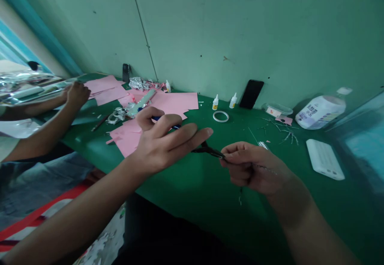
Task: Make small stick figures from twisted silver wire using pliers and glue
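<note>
My left hand (163,145) is closed around a pair of pliers (207,149) with blue handles and dark metal jaws. The jaw tips point right and meet the fingertips of my right hand (255,167). That right hand is pinched on a thin silvery wire (264,169), part of which lies across the palm side. Below the fingers dangles a short wire end (240,197). My fingers hide the spot where jaws and wire come together, so whether the jaws grip the wire is unclear. Both hands are above the green tabletop (192,181).
Pink paper sheets (177,101) lie to the left, beside crumpled silvery wrapping (139,83). Along the wall stand small glue bottles (215,102) and a black phone (251,94). A white ring (221,116), large bottle (321,111) and white power bank (325,159) sit rightward. A co-worker's hands (76,93) are far left.
</note>
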Demonstrator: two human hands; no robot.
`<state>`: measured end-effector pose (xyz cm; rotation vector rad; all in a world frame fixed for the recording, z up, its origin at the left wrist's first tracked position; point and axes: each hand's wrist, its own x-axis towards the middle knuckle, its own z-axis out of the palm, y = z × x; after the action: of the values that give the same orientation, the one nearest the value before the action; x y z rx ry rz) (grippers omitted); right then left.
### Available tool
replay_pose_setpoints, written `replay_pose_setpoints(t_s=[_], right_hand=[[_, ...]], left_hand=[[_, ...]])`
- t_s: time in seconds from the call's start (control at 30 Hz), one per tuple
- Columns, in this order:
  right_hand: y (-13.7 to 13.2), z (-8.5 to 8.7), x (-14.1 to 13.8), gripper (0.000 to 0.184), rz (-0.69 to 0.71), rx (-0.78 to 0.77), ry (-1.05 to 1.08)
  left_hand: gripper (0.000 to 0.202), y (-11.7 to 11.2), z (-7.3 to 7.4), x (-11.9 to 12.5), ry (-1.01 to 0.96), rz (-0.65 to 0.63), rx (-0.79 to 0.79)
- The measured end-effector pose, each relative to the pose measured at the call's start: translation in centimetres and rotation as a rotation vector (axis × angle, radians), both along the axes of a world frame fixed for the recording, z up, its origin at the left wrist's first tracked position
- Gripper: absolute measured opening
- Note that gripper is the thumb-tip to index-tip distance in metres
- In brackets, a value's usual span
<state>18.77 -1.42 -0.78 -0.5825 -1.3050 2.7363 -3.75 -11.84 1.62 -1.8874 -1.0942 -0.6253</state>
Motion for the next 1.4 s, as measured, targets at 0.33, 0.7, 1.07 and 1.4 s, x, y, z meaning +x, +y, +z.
replay_pose_setpoints(t_s=[0.33, 0.7, 1.07, 1.4], right_hand=[[-0.4, 0.0, -0.4, 0.018, -0.146, 0.224, 0.035], [-2.1, 0.3, -0.9, 0.020, -0.476, 1.135, -0.083], [1.0, -0.7, -0.7, 0.028, -0.387, 0.565, 0.158], [-0.4, -0.2, -1.0, 0.021, -0.617, 1.000, -0.014]], left_hand=[[0.029, 0.2, 0.9, -0.2, 0.143, 0.016, -0.081], [0.042, 0.0, 0.3, -0.6, -0.001, 0.071, -0.404], [0.041, 0.4, -0.4, -1.7, -0.167, 0.225, -0.344], [0.043, 1.2, -2.0, -1.0, -0.521, 0.205, -0.411]])
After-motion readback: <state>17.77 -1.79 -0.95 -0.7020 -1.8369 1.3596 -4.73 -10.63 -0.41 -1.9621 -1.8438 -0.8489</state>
